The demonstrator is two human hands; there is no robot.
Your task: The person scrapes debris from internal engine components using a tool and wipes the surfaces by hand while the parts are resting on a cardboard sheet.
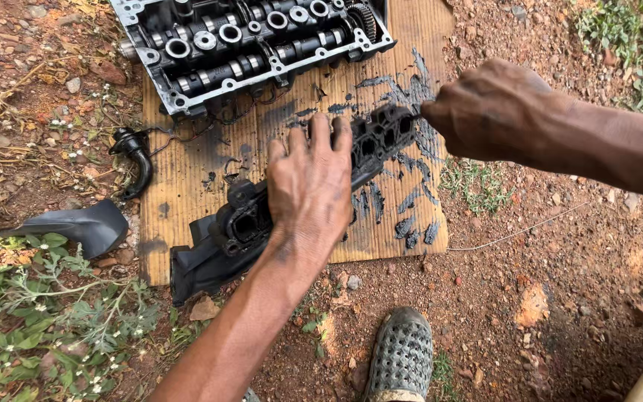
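I press my left hand (310,186), fingers flat, on the manifold (299,197) to steady it while my right hand (485,112), fisted round a thin tool, should scrape gently.

The setting was outdoors, in flat daylight with soft shadows. The ground (560,283) was bare reddish-brown earth, strewn with small stones and dry twigs. A sheet of corrugated cardboard (187,186) lay flat on it, smeared and blotched with black oily marks. Green weeds with tiny white flowers (31,313) grew at the lower left, and more greenery (634,37) stood at the upper right corner. A small tuft of grass (474,186) sprouted just beside the cardboard's right edge. A thin pale wire (519,234) trailed across the dirt nearby.
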